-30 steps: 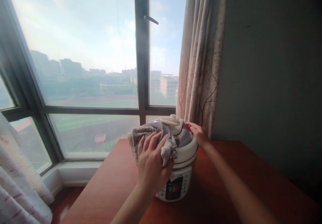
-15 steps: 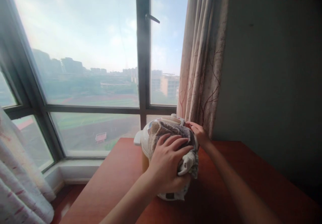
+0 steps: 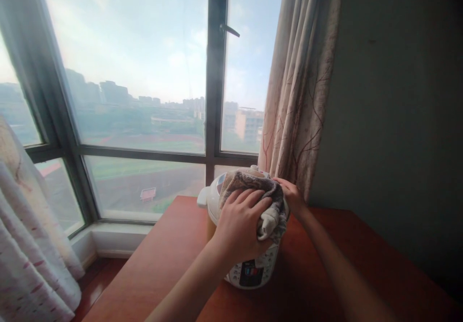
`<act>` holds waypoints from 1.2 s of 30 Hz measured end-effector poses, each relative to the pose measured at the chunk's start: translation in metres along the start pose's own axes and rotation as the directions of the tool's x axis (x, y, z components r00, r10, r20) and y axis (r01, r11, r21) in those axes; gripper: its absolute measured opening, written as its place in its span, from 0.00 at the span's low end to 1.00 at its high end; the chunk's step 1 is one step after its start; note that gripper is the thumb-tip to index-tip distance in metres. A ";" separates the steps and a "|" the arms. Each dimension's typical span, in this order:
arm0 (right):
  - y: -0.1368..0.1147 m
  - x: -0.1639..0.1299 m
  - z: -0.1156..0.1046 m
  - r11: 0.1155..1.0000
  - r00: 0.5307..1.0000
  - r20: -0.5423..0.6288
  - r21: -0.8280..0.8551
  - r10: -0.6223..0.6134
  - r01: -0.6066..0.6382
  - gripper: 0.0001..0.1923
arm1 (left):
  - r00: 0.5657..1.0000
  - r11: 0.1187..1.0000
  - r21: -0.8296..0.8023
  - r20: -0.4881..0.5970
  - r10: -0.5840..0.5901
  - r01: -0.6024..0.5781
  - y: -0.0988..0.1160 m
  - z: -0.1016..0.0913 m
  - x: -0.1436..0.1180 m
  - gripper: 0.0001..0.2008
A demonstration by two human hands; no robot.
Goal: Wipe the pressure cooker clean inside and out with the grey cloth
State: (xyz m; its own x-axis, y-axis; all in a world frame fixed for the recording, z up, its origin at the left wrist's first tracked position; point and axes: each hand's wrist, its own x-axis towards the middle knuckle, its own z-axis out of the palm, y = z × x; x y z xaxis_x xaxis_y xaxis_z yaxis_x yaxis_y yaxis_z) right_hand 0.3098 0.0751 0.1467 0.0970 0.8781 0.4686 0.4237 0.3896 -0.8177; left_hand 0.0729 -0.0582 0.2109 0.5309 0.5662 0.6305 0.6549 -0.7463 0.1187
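A white electric pressure cooker stands on the table, its handle jutting out at the left. The control panel low on its front has a dark display with buttons on both sides. My left hand presses a crumpled grey-brown cloth against the upper front of the cooker, fingers bent over it. Part of the cloth bunches out pale to the right of that hand. At the cooker's right edge, near the lid, my right hand grips the side; its fingertips are partly hidden.
The cooker rests on a reddish-brown wooden table. Behind it rises a large window with a dark frame. A patterned curtain hangs at the back right, and a white one at the left. A dark wall borders the right.
My left hand has moved up with the cloth over the cooker's front, and more of the control panel shows. My right hand stays at the right edge. The view has shifted slightly.
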 end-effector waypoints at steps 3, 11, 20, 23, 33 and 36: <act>-0.002 0.000 0.001 1.000 1.000 -0.019 -0.017 0.001 -0.001 0.26 | 0.998 0.998 0.057 -0.061 0.002 0.001 -0.007 0.005 -0.019 0.40; 0.000 0.000 0.004 1.000 0.999 -0.036 -0.009 -0.006 0.006 0.25 | 0.906 0.951 0.310 -0.406 0.116 0.017 -0.043 0.064 -0.110 0.35; -0.001 0.000 0.004 1.000 0.998 -0.056 -0.026 0.013 -0.014 0.25 | 0.862 0.993 0.058 -0.503 -0.059 0.102 -0.073 0.046 -0.081 0.32; -0.002 -0.001 0.004 1.000 0.998 -0.057 -0.022 0.013 -0.015 0.25 | 0.934 0.999 0.014 -0.355 -0.028 0.036 -0.059 0.015 -0.048 0.29; 0.001 -0.001 -0.001 1.000 1.000 0.007 0.011 0.002 -0.003 0.23 | 0.986 0.988 0.023 0.059 0.153 -0.155 0.031 0.019 0.017 0.28; 0.001 0.000 -0.004 1.000 0.999 0.037 0.023 -0.010 0.009 0.21 | 0.985 0.988 0.049 0.100 0.143 -0.148 0.039 0.028 0.033 0.24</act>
State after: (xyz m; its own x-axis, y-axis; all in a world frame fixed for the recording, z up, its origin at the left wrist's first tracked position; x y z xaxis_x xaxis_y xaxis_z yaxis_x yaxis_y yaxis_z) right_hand 0.3134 0.0740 0.1471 0.0593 0.8837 0.4643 0.4035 0.4042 -0.8209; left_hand 0.1310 -0.0589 0.2154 0.6697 0.4860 0.5615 0.5948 -0.8037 -0.0139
